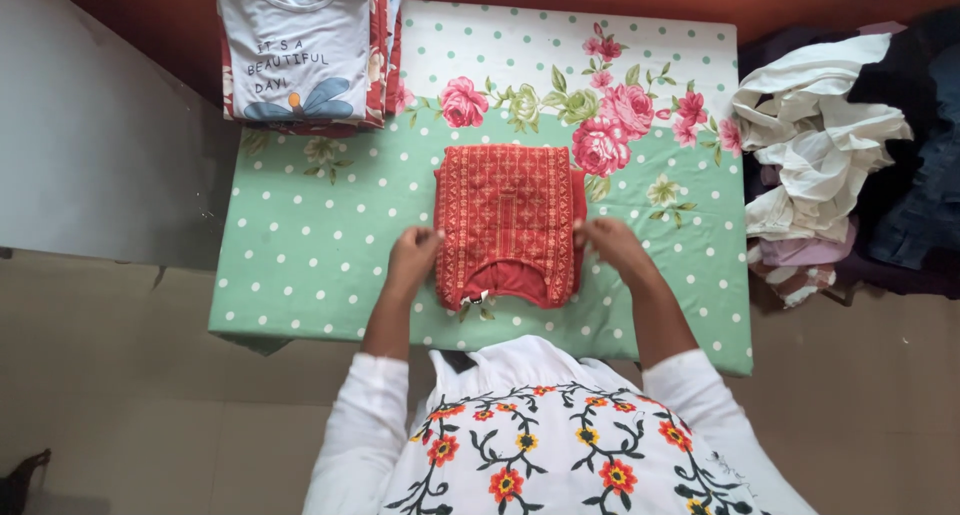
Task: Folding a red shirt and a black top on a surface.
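At centre of the worktop (300,275), which wears a green cloth with white dots and pink roses, I see a folded red garment (508,225) with fine gold patterning, lying flat as a neat rectangle with its neckline toward me at 6 o'clock. My left hand (413,255) sits at the garment's 9 o'clock edge, fingers curled in against the fold and touching it; my right hand (612,247) sits at the 3 o'clock edge, fingertips pinching the fabric there. Left grip: partly curled on the edge of the cloth, though I cannot tell whether it truly clasps it. Right grip: looks pinched on the side of the garment, but the fingertips are small in view and I cannot tell for sure. Toward 11 o'clock from the garment, at the far corner of the worktop, stands a stack of folded clothes (300,50), a pale grey printed shirt on top with red floral pieces under it. Off at 3 o'clock, beyond the worktop's edge, lies a loose heap of unfolded clothes (820,135), white and cream on top, dark and pink pieces beside and below. White sleeves and a flower-embroidered top fill the 6 o'clock foreground.
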